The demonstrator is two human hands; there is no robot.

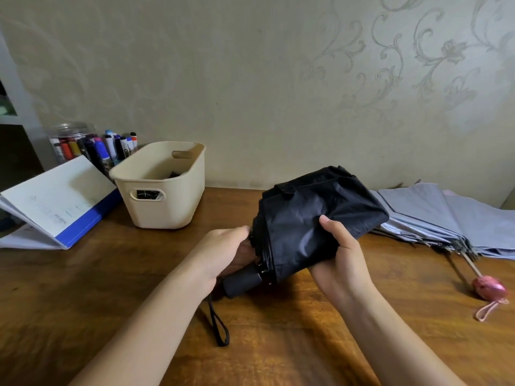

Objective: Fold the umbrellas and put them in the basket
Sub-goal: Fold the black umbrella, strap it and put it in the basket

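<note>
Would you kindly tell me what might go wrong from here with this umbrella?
The black umbrella is loosely bunched in the right hand, so it may unfurl before it is tied. Its wrist strap trails on the table and could snag. The basket already holds a dark item, so room may run short.

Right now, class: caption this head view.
Left hand and right hand hold a black fabric folding umbrella over the brown wooden table; cream plastic basket behind, grey fabric umbrella at right.

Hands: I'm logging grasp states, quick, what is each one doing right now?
Left hand: grips the black umbrella at its lower end.
Right hand: grips the same umbrella's bunched fabric.
</note>
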